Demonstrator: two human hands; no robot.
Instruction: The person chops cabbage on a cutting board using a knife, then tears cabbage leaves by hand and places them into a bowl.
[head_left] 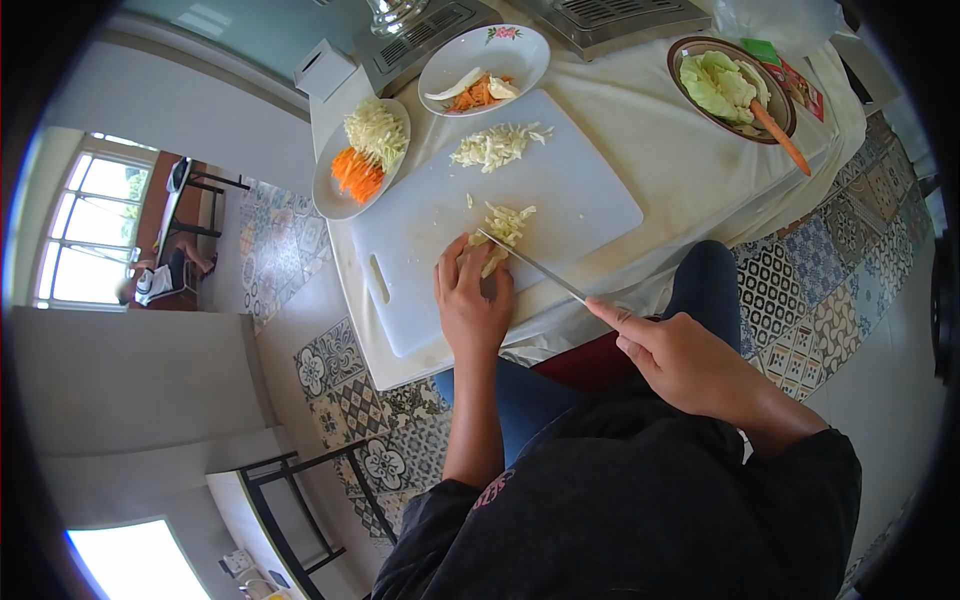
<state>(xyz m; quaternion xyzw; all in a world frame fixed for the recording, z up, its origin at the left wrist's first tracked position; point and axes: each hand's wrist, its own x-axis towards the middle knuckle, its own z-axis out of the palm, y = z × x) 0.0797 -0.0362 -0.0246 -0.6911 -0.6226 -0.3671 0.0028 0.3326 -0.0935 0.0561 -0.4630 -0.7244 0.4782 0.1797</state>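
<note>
My right hand (675,360) is wrapped round the handle of a knife (545,272), its forefinger stretched along the top. The blade's tip reaches a small heap of pale, shredded cabbage (510,222) on the white cutting board (420,240). Just left of the blade, the curled fingers of my left hand (474,300) press the cabbage against the board. Farther back on the same board lies a second heap of chopped cabbage (497,147).
An oval plate (334,203) carries grated carrot and pale shreds. Behind the board stands a flowered bowl (528,62) with carrot and white pieces. At right, a brown-rimmed bowl (690,105) holds cabbage leaves and a carrot (782,138). A seated person (165,280) is far left.
</note>
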